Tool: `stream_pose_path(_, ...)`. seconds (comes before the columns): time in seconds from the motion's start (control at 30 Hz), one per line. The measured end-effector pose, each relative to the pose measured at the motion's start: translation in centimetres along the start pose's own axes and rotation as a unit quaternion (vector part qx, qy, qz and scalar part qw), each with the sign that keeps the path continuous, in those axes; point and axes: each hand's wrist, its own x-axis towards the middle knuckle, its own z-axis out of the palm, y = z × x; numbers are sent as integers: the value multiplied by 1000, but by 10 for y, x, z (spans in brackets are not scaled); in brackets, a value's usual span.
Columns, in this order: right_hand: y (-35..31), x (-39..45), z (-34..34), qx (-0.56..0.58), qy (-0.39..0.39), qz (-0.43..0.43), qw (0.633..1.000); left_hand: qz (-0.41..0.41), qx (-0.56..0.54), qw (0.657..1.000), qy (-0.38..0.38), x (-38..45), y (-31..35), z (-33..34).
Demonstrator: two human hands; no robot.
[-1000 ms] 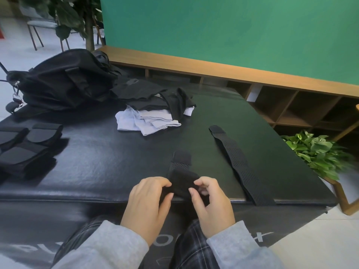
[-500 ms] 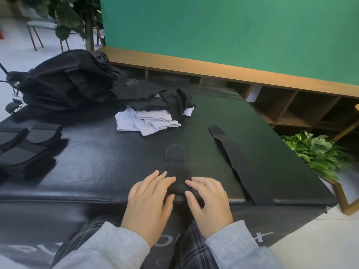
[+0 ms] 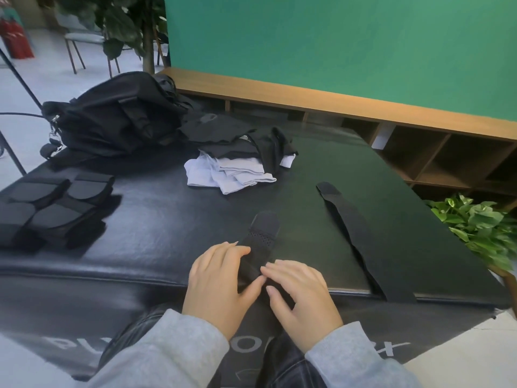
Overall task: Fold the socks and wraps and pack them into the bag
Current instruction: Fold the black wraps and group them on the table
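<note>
A black perforated wrap (image 3: 264, 228) lies at the near edge of the black mat (image 3: 167, 219), its near end rolled up under my hands. My left hand (image 3: 218, 287) lies over the roll's left side, fingers on top and thumb against its near side. My right hand (image 3: 300, 299) pinches the roll's right side between fingertips and thumb. A second black wrap (image 3: 361, 239) is stretched flat to the right, with one end hanging over the mat's edge. The black bag (image 3: 112, 119) sits at the far left. White socks (image 3: 229, 175) and black socks (image 3: 246, 141) are piled beside it.
Several folded black wraps (image 3: 50, 208) are stacked at the mat's left edge. A low wooden shelf (image 3: 419, 152) runs along the green wall behind. A potted green plant (image 3: 475, 225) stands off the mat's right side. My knees are under the mat's front.
The roll was lifted between both hands a second ago. It has since been set down on the mat and turned forward, so the free end of the wrap is now shorter.
</note>
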Motion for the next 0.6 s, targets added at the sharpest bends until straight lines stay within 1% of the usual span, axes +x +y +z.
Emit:
stream_pose_path(0.07,-5,7,2,-7,-22,3,1000,-20,6,1000,3,3,-6,-6)
stream_pose_path(0.13,-11,13,6,-42,-49,3,998,-47,12,999,8,5,-12,-10)
stream_pose_path(0.2,-19,19,11,-91,-98,4,991,-85,19,996,11,8,-16,-15)
stream_pose_path(0.27,-29,26,19,-122,-153,4,981,-122,18,992,-5,11,-20,-23)
stream_pose_path(0.33,-41,35,24,-142,-185,5,972,-135,20,991,-3,13,-28,-29)
stream_pose_path(0.47,-59,55,32,-92,-247,-8,965,-152,-3,988,28,12,-48,-44)
stream_pose_path(0.6,-78,67,42,-81,-281,-25,956,-168,9,985,37,10,-68,-58)
